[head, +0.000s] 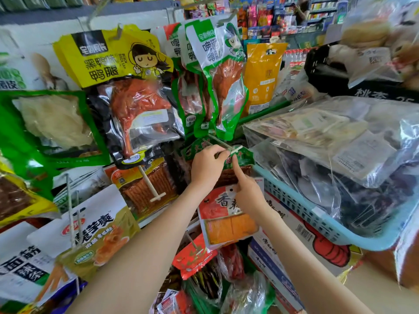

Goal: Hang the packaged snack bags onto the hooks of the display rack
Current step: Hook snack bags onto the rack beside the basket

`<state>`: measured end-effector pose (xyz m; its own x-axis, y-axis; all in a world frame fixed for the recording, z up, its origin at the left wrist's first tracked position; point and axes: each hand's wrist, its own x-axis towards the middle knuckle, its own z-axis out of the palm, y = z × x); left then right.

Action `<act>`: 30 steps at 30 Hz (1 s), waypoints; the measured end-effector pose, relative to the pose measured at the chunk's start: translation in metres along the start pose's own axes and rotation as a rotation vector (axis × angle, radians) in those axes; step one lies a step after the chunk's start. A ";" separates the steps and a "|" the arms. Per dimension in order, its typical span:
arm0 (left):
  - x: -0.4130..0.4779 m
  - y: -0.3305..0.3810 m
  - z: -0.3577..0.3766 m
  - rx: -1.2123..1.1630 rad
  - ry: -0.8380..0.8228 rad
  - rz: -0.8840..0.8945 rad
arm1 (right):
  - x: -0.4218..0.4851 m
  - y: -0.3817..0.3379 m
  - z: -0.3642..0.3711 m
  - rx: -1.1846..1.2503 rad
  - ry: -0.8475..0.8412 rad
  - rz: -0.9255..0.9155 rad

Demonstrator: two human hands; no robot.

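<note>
- Snack bag [244, 157]: one being handled, mid-rack, just below the green-and-white packs. Its green header lies against the hook [226, 146]. The header's left part carries a red label with lettering, and brown contents show beneath.
- Hands: two.
- Left hand [207, 168]: fingers curled, thumb and fingertips pinching the header at the hook's rod, just behind its white T-end.
- Right hand [247, 193]: index finger straight, tip pressed on the header below the T-end, other fingers curled. They overlie the top of a red-and-orange pack [226, 220]; cannot tell whether they grip it.
- White T-ended hooks counted: three. The other two are the lower-left hook [156, 197] and the bottom hook [199, 251].
- Green-and-white packs [215, 87]: three visible on one upper hook.
- Yellow packs [113, 64]: stacked, count unclear.
- Blue basket [317, 223]: one, right of the rack, holding clear-wrapped goods.
</note>
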<state>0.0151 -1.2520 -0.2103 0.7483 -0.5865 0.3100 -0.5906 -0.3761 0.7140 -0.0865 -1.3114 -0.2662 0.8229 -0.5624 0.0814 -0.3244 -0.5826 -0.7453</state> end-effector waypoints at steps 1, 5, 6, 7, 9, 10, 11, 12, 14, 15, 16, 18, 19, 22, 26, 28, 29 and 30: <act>-0.002 0.000 -0.001 0.005 0.008 0.014 | 0.001 0.000 0.001 0.017 -0.011 0.004; -0.003 0.007 -0.004 0.038 0.027 -0.021 | 0.005 0.004 0.010 0.129 -0.079 0.000; -0.003 0.008 -0.005 0.040 0.032 -0.030 | 0.008 0.006 0.012 0.158 -0.090 0.006; -0.004 0.008 -0.004 0.036 0.040 -0.037 | 0.010 0.008 0.014 0.185 -0.100 0.017; -0.009 0.006 -0.001 0.042 0.067 -0.050 | 0.014 0.011 0.015 0.227 -0.116 0.045; -0.013 0.003 0.000 0.052 0.084 -0.058 | 0.015 0.011 0.014 0.230 -0.123 0.056; -0.016 0.001 0.001 0.059 0.099 -0.064 | 0.016 0.011 0.014 0.220 -0.123 0.061; -0.018 -0.002 0.001 0.063 0.106 -0.067 | 0.016 0.011 0.014 0.212 -0.118 0.062; -0.016 -0.004 0.000 0.064 0.106 -0.063 | 0.016 0.010 0.014 0.232 -0.095 0.066; -0.014 -0.004 0.000 0.060 0.105 -0.058 | 0.014 0.010 0.014 0.237 -0.078 0.068; -0.012 -0.003 0.001 0.056 0.104 -0.055 | 0.013 0.010 0.014 0.234 -0.056 0.067; -0.009 0.001 0.005 0.044 0.103 -0.057 | 0.008 0.011 0.010 0.227 -0.010 0.040; -0.008 0.002 0.007 0.035 0.104 -0.062 | 0.005 0.012 0.008 0.217 0.009 0.022; -0.006 0.003 0.014 0.009 0.115 -0.086 | 0.003 0.015 0.000 0.161 0.033 -0.017; 0.002 0.002 0.020 -0.044 0.133 -0.187 | 0.005 0.014 -0.007 0.096 0.021 -0.040; 0.007 -0.002 0.021 -0.065 0.143 -0.242 | 0.005 0.012 -0.008 0.066 0.021 -0.059; 0.010 -0.005 0.021 -0.061 0.137 -0.260 | 0.006 0.011 -0.007 0.058 0.013 -0.061; 0.012 -0.008 0.021 -0.051 0.130 -0.271 | 0.007 0.010 -0.007 0.046 0.002 -0.067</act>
<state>0.0226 -1.2713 -0.2249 0.9108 -0.3720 0.1790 -0.3506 -0.4682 0.8111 -0.0876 -1.3252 -0.2679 0.8411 -0.5242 0.1334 -0.2467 -0.5912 -0.7678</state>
